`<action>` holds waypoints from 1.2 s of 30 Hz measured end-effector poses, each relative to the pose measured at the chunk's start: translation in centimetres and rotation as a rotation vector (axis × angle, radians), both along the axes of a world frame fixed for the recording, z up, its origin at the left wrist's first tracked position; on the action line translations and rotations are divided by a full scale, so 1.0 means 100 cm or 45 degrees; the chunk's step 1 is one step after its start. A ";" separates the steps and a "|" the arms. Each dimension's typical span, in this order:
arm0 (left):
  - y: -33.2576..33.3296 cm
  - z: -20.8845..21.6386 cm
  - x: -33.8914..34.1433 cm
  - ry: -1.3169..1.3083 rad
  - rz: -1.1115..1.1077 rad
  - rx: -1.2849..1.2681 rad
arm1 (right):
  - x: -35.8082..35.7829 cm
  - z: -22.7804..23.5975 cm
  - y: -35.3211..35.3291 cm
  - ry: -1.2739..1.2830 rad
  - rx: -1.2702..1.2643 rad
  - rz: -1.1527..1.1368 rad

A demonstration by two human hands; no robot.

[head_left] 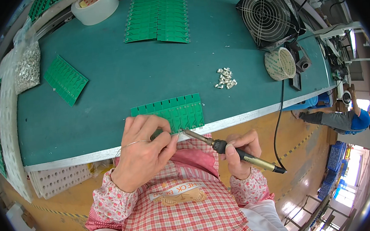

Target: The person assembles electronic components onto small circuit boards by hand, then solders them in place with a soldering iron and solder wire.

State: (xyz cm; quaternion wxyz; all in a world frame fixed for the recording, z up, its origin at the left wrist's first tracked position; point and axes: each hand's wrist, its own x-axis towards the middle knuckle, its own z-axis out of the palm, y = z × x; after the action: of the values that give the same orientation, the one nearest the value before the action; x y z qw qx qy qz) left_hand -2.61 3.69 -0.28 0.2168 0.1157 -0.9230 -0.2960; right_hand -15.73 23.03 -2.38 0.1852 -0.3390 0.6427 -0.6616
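My right hand [241,152] grips a soldering iron [257,162] with a dark and yellowish handle, its cord hanging from the rear end. The metal tip meets the front edge of a green circuit board panel [180,109], which lies at the near edge of the bench. Over the panel's left front corner, my left hand [142,155] is closed, thumb and forefinger pinched close to the iron's tip. A thin solder wire [137,142] loops across that hand; its end between the fingertips is hard to see. Beyond the panel, small silvery metal parts [225,77] lie in a loose pile.
A black fan [266,13] and a tape roll [280,63] stand at the right. Stacked green boards [157,18] lie at the back, another board [66,80] at left. A bag of metal parts [28,66] sits by a white foam tray [12,127]. A person [344,119] is off to the right.
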 end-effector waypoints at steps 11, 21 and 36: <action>-0.002 0.002 0.003 0.053 0.044 0.005 | 0.002 -0.001 0.006 0.195 0.044 -0.036; -0.008 -0.005 0.022 0.094 0.137 -0.020 | 0.003 0.015 -0.001 -0.125 -0.054 -0.136; -0.003 -0.006 0.016 0.034 0.094 -0.025 | 0.005 -0.001 -0.004 -0.005 0.039 -0.003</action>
State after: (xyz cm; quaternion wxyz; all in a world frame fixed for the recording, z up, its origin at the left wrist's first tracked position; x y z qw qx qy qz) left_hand -1.02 3.42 -0.91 0.2409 0.1438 -0.9180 -0.2802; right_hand -15.26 22.64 -2.48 0.1909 -0.3343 0.6528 -0.6524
